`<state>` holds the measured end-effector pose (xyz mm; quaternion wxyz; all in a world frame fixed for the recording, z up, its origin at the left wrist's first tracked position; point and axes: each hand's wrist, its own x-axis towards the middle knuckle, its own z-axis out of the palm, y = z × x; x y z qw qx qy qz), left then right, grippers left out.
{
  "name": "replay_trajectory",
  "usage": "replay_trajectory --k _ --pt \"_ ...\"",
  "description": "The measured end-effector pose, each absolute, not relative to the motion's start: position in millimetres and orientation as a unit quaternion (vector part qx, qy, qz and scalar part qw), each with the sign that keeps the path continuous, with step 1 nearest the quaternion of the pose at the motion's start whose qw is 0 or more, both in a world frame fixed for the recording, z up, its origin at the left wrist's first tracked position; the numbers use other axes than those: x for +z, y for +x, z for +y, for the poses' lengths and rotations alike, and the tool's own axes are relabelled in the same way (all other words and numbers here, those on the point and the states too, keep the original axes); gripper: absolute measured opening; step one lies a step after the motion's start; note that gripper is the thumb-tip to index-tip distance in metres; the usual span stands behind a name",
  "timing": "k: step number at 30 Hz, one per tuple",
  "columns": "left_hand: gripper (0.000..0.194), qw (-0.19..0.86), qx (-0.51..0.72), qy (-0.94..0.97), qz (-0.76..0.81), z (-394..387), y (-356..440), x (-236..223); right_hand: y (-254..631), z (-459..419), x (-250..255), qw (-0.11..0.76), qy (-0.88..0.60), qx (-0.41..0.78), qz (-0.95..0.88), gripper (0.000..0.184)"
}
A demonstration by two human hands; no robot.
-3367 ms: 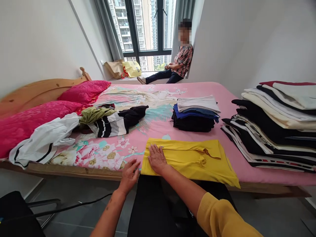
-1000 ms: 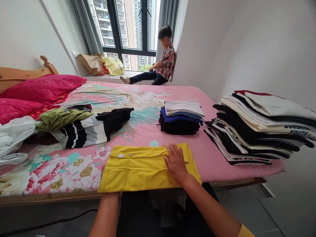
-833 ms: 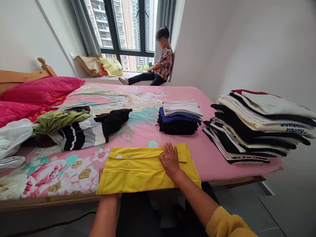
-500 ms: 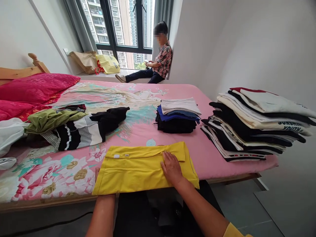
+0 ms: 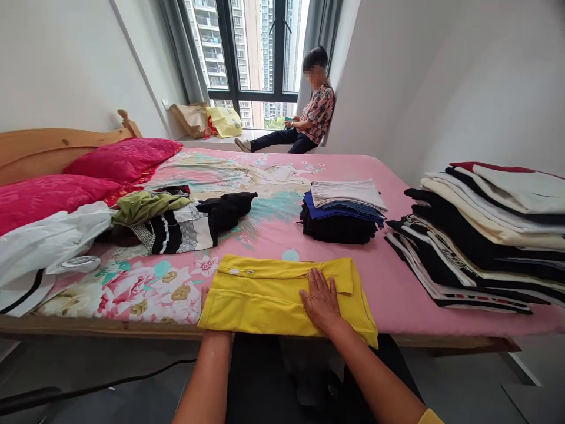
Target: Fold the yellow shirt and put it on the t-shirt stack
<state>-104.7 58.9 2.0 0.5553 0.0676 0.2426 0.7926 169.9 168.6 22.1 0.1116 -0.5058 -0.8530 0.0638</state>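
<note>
A folded yellow garment (image 5: pixel 265 294) lies at the near edge of the bed (image 5: pixel 397 282). My right hand (image 5: pixel 321 299) rests flat on its right half, fingers stretched out. My left hand (image 5: pixel 205 297) is almost wholly tucked under the garment's left edge; only the wrist and a bit of thumb show, so its fingers are hidden.
A small folded pile (image 5: pixel 342 209) sits mid-bed and a tall folded stack (image 5: pixel 485 235) at the right. Unfolded clothes (image 5: pixel 176 221), a white garment (image 5: pixel 48 247) and pink pillows (image 5: pixel 119 159) lie left. Another person (image 5: pixel 309 112) sits on the window ledge beside bags (image 5: pixel 212 121).
The yellow garment has been folded shorter since the earliest frame. My left hand slid under its left edge; my right hand moved to the right half and stroked slightly toward me.
</note>
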Motion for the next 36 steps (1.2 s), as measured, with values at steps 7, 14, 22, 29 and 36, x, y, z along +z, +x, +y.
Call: replay_trajectory --k 7,14,22,29,36 --pt "0.056 0.555 0.792 0.03 0.254 58 -96 12 171 169 25 0.115 -0.507 0.072 -0.851 0.061" --pt "0.06 0.559 0.783 -0.016 0.272 55 -90 26 151 146 48 0.177 -0.486 0.091 -0.851 0.057" --pt "0.06 0.531 0.8 -0.034 0.277 60 -93 26 36 110 88 0.27 -0.249 0.23 -0.901 0.024" --pt "0.057 0.506 0.817 -0.052 0.271 61 -98 19 -19 107 72 0.198 -0.288 0.219 -0.911 0.009" --pt "0.061 0.528 0.811 -0.051 0.247 58 -102 10 -33 128 67 0.26 -0.314 0.2 -0.891 0.022"
